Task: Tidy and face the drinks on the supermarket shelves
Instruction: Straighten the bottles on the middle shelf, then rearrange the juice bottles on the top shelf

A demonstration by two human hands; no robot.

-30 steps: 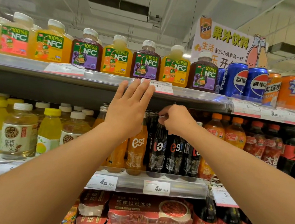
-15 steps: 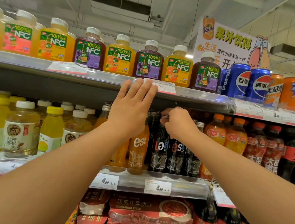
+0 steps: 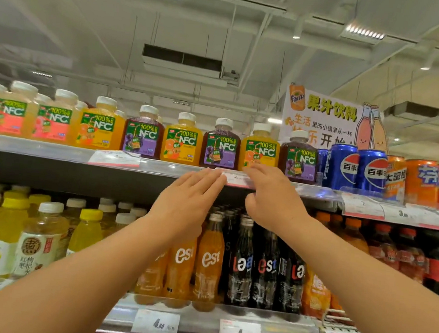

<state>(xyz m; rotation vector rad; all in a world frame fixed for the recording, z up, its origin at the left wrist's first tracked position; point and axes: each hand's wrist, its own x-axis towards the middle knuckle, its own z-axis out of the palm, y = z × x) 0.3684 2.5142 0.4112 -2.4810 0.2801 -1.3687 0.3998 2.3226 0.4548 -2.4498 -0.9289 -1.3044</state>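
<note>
Step in hand: both hands were raised to the front edge of the top shelf [image 3: 55, 149]; facing of the juice bottles appeared about to begin.
Left hand [image 3: 186, 203]: fingers straight and together, tips touching the price tag [image 3: 236, 179] on that edge; nothing held.
Right hand [image 3: 271, 197]: fingers extended at the base of the orange juice bottle [image 3: 260, 148]; no grip closed on it.
Task items: juice bottles stood in a row along the top shelf's front edge, labels mostly outward.
Next move: probably required a grip on a bottle to square it.
</note>
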